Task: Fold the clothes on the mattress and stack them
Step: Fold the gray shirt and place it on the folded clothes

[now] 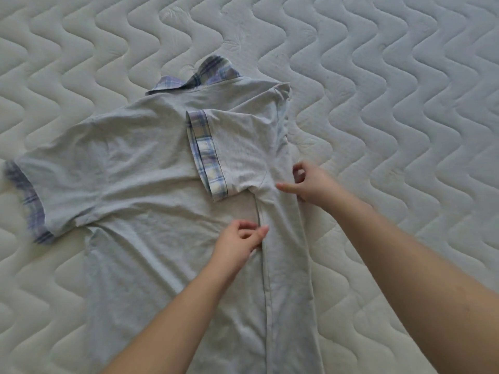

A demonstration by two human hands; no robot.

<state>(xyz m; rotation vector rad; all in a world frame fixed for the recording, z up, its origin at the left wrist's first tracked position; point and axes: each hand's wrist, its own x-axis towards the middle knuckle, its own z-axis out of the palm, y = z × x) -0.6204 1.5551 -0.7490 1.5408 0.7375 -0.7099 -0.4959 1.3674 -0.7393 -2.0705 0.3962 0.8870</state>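
Observation:
A pale grey-blue short-sleeved shirt (140, 184) with a plaid collar and plaid sleeve cuffs lies back-up on the quilted mattress (391, 90). Its right side and right sleeve are folded inward over the back, the plaid cuff (208, 155) lying near the middle. The left sleeve (40, 195) is spread out flat at the left. My left hand (240, 244) pinches the edge of the folded panel at the shirt's middle. My right hand (313, 184) rests at the outer fold near the armpit, index finger out and the other fingers curled on the fabric.
The white wavy-quilted mattress fills the whole view around the shirt. No other garment or stack shows in view.

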